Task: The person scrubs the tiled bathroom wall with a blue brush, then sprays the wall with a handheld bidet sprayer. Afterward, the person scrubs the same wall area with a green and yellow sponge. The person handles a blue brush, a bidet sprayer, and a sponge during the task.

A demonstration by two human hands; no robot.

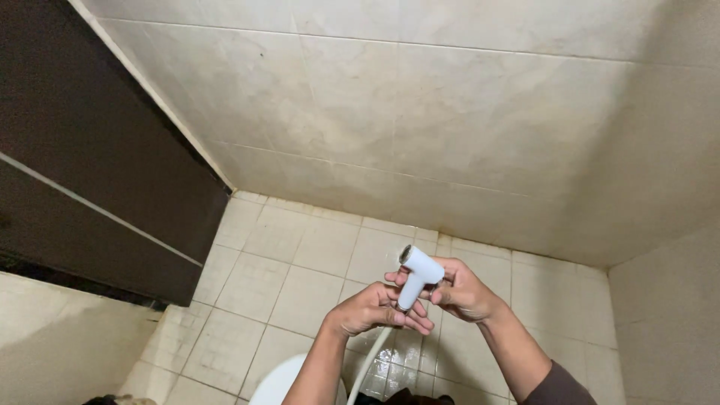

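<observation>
The white plastic hand-held spray head [417, 274], nozzle tilted up and to the left, sits low in the middle of the view above the cream tiled floor [300, 277], with the left hand [375, 309] closed around its handle from below and the right hand [459, 291] wrapped on it from the right side. Its white hose [367, 364] drops past a white rounded toilet rim [281, 382] at the bottom edge. Open floor lies ahead up to the beige tiled wall [450, 112]; a dark brown door [97, 150] closes the left side, and a second wall meets the corner at right.
</observation>
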